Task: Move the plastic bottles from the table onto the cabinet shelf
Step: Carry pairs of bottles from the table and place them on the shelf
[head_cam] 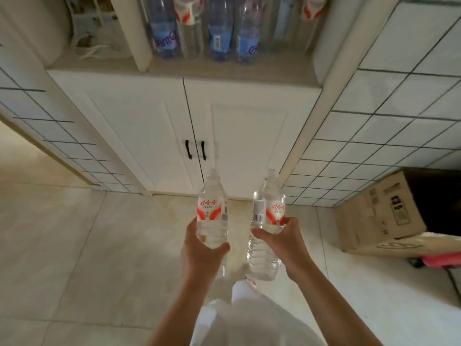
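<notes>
Two bottles are in my hands, one each, and I am standing in front of the cabinet with both held out ahead of me at about the same height.

My left hand (203, 248) wraps around the lower ribbed part of the left bottle (212, 208), thumb across the front and fingers curled behind it; the bottle stands nearly upright with its cap toward the cabinet. My right hand (279, 237) grips the right bottle (267, 221) around its middle, just under the red-and-white label, thumb on the near side and fingers hooked round the far side. That bottle leans a little, its base dropping down toward my legs. Both forearms reach forward, elbows bent and low, wrists fairly straight. The two bottles are just beside each other but apart.

Beyond them are the white cabinet doors (174, 136) with black handles, shut. Above the doors is the open cabinet shelf (224, 68), and several bottles (219, 31) already stand in a row at its back, blue-labelled and red-labelled ones mixed. So I judge the job well under way: some are shelved, and these two are in transit. The front strip of the shelf looks free for them. The bench is out of view, so I cannot say how many remain there.

A cardboard box (384, 216) lies on the tiled floor (74, 245) to my right.
</notes>
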The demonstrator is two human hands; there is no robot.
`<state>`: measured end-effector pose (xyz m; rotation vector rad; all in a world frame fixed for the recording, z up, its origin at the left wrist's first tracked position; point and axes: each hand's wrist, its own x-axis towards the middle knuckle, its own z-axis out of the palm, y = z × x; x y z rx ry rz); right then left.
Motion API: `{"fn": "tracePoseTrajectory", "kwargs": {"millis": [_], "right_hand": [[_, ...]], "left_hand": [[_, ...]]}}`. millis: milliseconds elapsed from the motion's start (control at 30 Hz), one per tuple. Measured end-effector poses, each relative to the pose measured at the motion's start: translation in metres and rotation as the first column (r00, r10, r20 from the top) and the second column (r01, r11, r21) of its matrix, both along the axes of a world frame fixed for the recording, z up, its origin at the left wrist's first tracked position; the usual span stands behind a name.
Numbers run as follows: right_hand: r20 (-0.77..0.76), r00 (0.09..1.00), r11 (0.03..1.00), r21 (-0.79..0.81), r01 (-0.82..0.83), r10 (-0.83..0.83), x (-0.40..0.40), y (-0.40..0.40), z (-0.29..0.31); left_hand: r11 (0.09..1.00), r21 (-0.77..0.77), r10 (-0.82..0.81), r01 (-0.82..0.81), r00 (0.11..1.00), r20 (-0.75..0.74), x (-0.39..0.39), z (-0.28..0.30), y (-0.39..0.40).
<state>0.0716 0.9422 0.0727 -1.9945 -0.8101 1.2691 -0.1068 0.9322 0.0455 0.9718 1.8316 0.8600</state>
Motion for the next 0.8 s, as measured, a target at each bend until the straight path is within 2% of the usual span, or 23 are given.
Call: {"fn": "tracePoseTrajectory", "kwargs": {"millis": [233, 467, 600, 800], "right_hand": [[0.058, 0.998, 0.997, 0.078, -0.003, -0.002, 0.079, 0.076, 0.017], [0.151, 0.988, 0.986, 0.154, -0.056, 0.033, 0.111, 0.146, 0.036], [0.199, 0.978, 0.973, 0.207, -0.098, 0.056, 0.118, 0.200, 0.055], [0.251, 0.968, 0.918, 0.378, -0.120, 0.023, 0.123, 0.299, 0.096]], "left_hand": [[0.998, 0.061, -0.037, 0.033, 0.998, 0.058, 0.079, 0.026, 0.077], [0.988, 0.145, -0.072, 0.059, 0.994, 0.083, 0.112, 0.049, 0.155], [0.963, 0.252, -0.128, 0.097, 0.986, 0.109, 0.124, 0.061, 0.211], [0.898, 0.412, -0.220, 0.155, 0.969, 0.115, 0.141, 0.084, 0.313]]}}
